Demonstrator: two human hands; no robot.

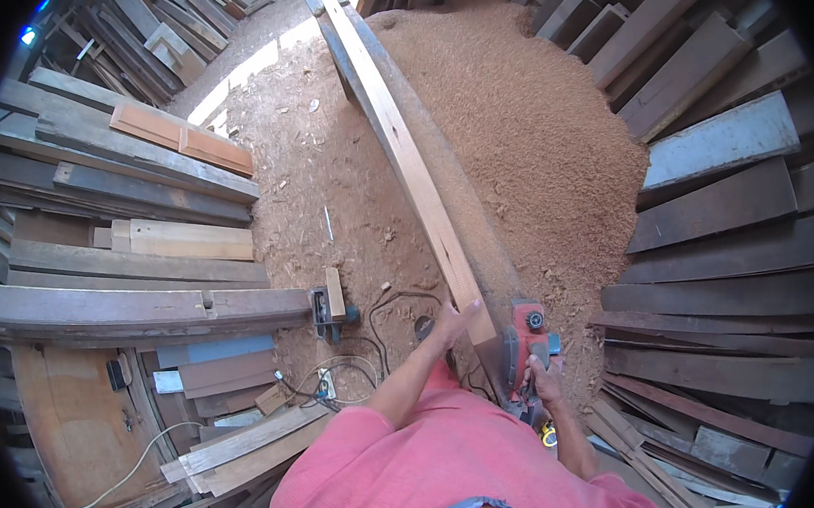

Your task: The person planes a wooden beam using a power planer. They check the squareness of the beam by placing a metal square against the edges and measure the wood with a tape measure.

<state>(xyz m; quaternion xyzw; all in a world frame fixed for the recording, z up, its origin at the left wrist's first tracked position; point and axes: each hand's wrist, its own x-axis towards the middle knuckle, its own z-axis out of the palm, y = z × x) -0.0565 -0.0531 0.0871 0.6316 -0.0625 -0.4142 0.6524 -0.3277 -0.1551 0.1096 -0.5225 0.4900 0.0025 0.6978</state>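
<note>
My left hand [459,318] grips the near part of a long light board [406,167], which runs away from me along a narrow grey bench [465,203] coated in sawdust. My right hand [542,378] is closed on the handle of a red electric planer [526,332] at the bench's near end, just right of the board. A yellow-and-black tape measure [548,435] is below the planer, beside my right hand. Dark cables [378,317] lie on the ground left of the bench.
A large sawdust heap [550,140] lies right of the bench. Stacked planks [718,242] line the right; more boards [128,307] line the left. A teal power tool [325,316] with a wood piece sits by the left stacks. An orange-brown panel [182,138] rests there too.
</note>
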